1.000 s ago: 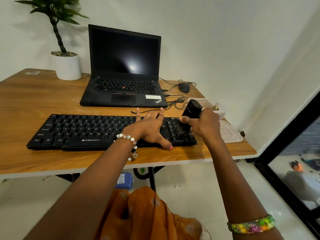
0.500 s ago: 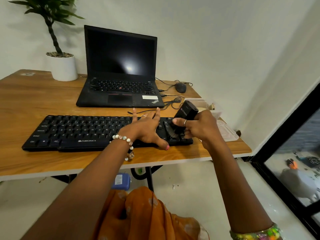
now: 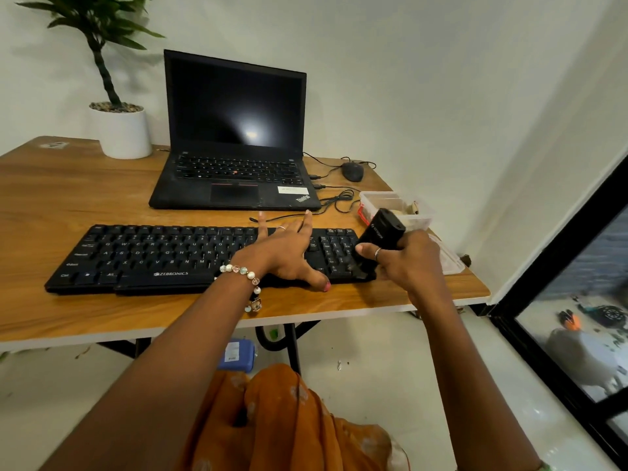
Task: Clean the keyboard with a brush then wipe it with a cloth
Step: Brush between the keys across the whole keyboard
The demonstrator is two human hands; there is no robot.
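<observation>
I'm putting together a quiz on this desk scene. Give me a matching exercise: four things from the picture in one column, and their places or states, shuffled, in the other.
Things:
1. brush
2. left hand
3. mouse
4. plant pot

Places or states:
A. far left of the desk, beside the laptop
B. flat on the keyboard, fingers spread
C. gripped by the right hand, over the number pad
D. right of the laptop, cable attached

Pairs: 1-C, 2-B, 3-D, 4-A
</observation>
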